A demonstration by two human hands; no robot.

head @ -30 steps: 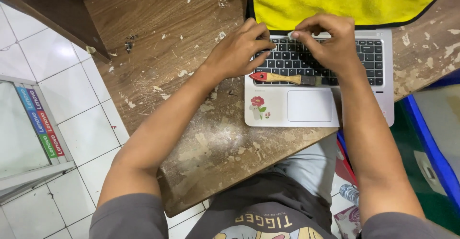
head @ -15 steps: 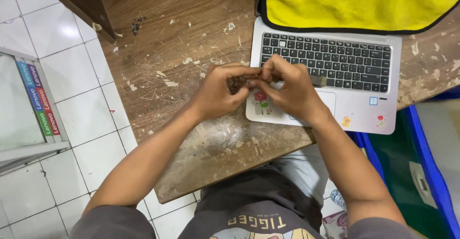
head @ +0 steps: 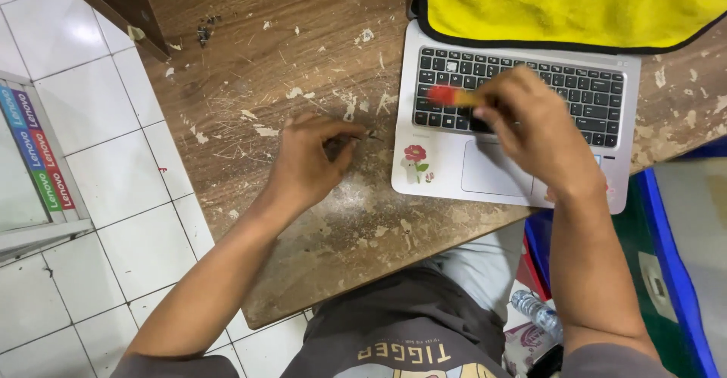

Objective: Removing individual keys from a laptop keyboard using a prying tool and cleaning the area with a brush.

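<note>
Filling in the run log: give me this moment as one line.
left hand: pinching small dark piece on table | right hand: holding brush over laptop keyboard | yellow cloth: on screen

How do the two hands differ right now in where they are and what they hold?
The right hand is over the laptop keyboard, gripping a tool with a red end; the left hand rests on the bare wooden table left of the laptop. The left hand pinches something small and dark, too small to identify, while the right hand's tool is longer and blurred. Both are bare.
</note>
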